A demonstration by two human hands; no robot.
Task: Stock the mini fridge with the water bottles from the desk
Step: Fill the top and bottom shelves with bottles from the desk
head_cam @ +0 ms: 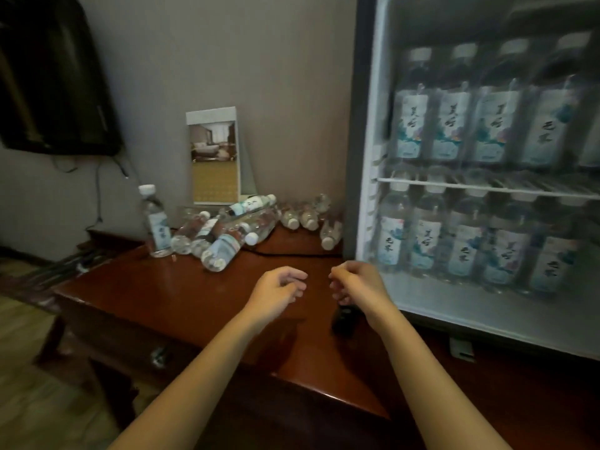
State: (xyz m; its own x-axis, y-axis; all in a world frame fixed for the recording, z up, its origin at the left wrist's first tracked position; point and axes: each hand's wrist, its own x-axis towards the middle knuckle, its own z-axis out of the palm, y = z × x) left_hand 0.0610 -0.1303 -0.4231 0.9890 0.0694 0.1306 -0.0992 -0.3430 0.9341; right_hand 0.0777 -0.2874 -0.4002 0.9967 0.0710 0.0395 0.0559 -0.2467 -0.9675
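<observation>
- We are holding our left hand [279, 287] low over the counter [146, 287], with its fingers loosely curling and gripping nothing.
- Our right hand [355, 282] is hovering just beside it. The two hands are near each other but not touching, and its fingers are also curling loosely around nothing.
- A small dark object [342, 319] is lying on the counter under the right hand; we are not able to tell what it is.
- The fridge [365, 125] is standing open on the right, just beside the right hand.
- Inside it, a lower row [461, 248] of bottles is standing upright on the floor of the fridge. An upper row [487, 121] is standing on the wire shelf [487, 189] above; both rows are blurring in our view.
- Beyond the hands, a black cable [292, 254] is running across the counter toward the fridge.
- Behind the cable, a pile [227, 235] of water bottles is lying on its side along the back of the counter, reaching to the fridge's left edge.
- One upright bottle [156, 222] is standing at the left end of the pile, touching it or nearly so.
- A card [214, 157] is leaning against the wall behind the pile.
- A TV [48, 76] is hanging on the wall at far left.
</observation>
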